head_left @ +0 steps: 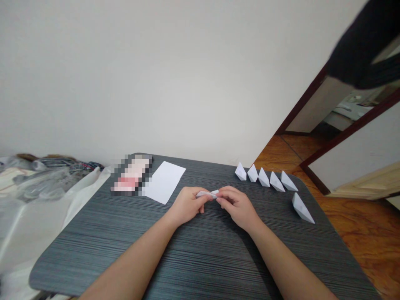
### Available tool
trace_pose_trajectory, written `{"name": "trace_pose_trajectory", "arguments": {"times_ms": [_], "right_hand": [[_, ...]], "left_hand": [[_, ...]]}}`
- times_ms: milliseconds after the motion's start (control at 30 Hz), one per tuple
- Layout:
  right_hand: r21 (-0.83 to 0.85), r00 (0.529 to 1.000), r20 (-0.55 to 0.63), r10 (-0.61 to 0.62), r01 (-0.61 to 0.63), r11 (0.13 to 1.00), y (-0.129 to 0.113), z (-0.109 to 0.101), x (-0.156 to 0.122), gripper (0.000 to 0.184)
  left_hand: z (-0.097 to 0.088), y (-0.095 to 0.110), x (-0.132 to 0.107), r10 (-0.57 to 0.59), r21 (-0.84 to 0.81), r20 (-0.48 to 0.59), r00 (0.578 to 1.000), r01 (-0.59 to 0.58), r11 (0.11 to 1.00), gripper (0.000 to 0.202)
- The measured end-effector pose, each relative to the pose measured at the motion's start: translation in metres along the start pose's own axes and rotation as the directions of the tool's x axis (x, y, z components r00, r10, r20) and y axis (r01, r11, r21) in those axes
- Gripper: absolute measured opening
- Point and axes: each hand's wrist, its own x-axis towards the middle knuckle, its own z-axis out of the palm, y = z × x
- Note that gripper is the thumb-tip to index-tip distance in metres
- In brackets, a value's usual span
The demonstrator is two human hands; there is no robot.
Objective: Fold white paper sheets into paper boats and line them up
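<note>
In the head view, I see the left hand point(187, 204) pinching one end of a small folded white paper point(214, 193) between thumb and fingers; the right hand point(238, 207) pinches its other end. Both grips are narrow, and I have the paper just above the dark table point(187, 262), near its middle. Beyond the left hand I make out a flat white sheet point(166, 182), beside a pixelated object point(131, 175). Off to the right stand five folded paper shapes point(263, 178) in a row, with a sixth shape point(302, 208) nearer me.
</note>
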Motion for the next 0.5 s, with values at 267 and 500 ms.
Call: {"name": "trace_pose_trajectory", "arguments": {"times_ms": [267,500], "right_hand": [[-0.028,0.999,-0.044,0.027,-0.029,0.999,-0.0069,0.0013,0.003,0.019],[-0.041,0.999,-0.051,0.003,-0.005,0.999,-0.0085,0.0003,0.0034,0.015]], "left_hand": [[0.0012,0.0012,-0.0018,0.013,-0.005,0.036,0.999,-0.013,1.0,0.031],[0.0014,0.0065,-0.0012,0.008,-0.057,0.062,0.998,-0.004,0.998,0.026]]}}
